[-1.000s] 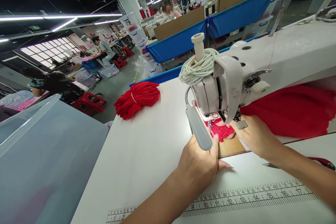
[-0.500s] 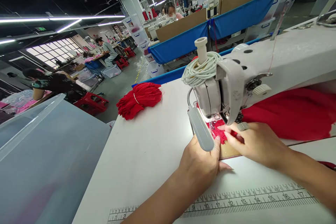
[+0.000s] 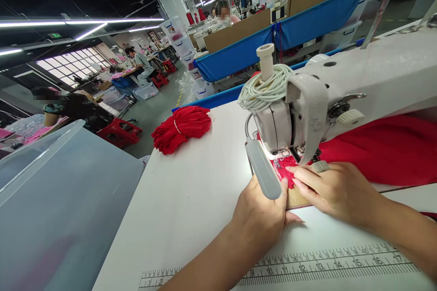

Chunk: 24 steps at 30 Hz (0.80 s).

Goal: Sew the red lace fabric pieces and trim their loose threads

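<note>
Under the needle area of a white sewing machine (image 3: pixel 317 100) lies a small piece of red lace (image 3: pixel 287 173). My left hand (image 3: pixel 261 211) holds the lace's near edge with the thumb on top; the slim grey lamp (image 3: pixel 263 170) covers part of its fingers. On the right side of the lace, my right hand (image 3: pixel 336 191) pinches it between thumb and fingertips, just below the machine head. A larger red cloth (image 3: pixel 385 150) spreads behind my right hand, under the machine arm. The needle tip is too small to make out.
A tied bundle of red fabric (image 3: pixel 181 129) lies on the white table (image 3: pixel 191 200), left of the machine. A printed ruler (image 3: pixel 321 266) runs along the near edge. At left stands a translucent plastic bin (image 3: pixel 75 200). Blue cloth troughs (image 3: pixel 235 54) and people at work are beyond.
My right hand's fingertips have come closer together on the lace and shifted slightly. The left hand stays nearly still. The camera view has shifted a little.
</note>
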### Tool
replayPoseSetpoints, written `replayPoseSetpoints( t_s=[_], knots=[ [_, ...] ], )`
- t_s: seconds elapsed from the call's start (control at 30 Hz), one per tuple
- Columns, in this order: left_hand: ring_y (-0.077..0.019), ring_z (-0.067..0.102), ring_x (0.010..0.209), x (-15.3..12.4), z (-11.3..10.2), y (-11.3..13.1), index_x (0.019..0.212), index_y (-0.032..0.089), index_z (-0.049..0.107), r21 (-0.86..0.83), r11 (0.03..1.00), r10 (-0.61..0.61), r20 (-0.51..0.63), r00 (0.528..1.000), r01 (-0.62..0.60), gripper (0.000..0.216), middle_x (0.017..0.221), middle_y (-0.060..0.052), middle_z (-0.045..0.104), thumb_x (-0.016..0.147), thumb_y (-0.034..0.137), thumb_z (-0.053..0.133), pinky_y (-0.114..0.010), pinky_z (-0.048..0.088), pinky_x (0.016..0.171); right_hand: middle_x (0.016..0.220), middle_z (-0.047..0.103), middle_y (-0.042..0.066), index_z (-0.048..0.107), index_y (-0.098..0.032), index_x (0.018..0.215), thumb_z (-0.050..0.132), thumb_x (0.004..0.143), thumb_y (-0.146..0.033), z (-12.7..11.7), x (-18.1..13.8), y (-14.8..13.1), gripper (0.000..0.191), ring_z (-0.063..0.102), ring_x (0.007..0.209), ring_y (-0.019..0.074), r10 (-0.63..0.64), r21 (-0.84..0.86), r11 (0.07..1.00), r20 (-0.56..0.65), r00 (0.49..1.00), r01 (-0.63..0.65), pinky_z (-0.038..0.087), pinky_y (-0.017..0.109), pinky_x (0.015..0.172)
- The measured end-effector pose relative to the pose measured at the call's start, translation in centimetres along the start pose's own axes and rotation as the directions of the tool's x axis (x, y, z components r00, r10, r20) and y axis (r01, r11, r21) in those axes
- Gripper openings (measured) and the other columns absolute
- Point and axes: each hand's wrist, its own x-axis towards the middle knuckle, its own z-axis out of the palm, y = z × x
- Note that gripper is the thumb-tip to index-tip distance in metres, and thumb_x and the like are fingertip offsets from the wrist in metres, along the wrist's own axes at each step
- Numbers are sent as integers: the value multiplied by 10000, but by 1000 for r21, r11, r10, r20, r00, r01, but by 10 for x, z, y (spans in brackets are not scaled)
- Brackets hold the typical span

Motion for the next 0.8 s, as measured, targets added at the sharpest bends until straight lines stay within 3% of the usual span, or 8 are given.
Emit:
replayPoseSetpoints(
  t_s=[0.3,0.8],
  knots=[
    [-297,643,1099,5,-3,-1,1206,49,594,-67,998,-13,-47,999,10,730,1196,-205,654,957,616,208,-437,579,875,455,461,-45,546,-188,654,419,921,-125,1,1,1,302,386,399,99,17,27,999,-2,1000,-17,185,312,459],
    [-308,597,1182,2,0,-3,1258,69,563,-17,1000,16,-38,999,-17,633,1222,-205,644,976,570,298,-464,542,930,470,450,-44,543,-191,659,424,908,-134,3,-1,2,282,357,399,97,4,11,1000,31,1000,-4,169,310,442]
  ],
)
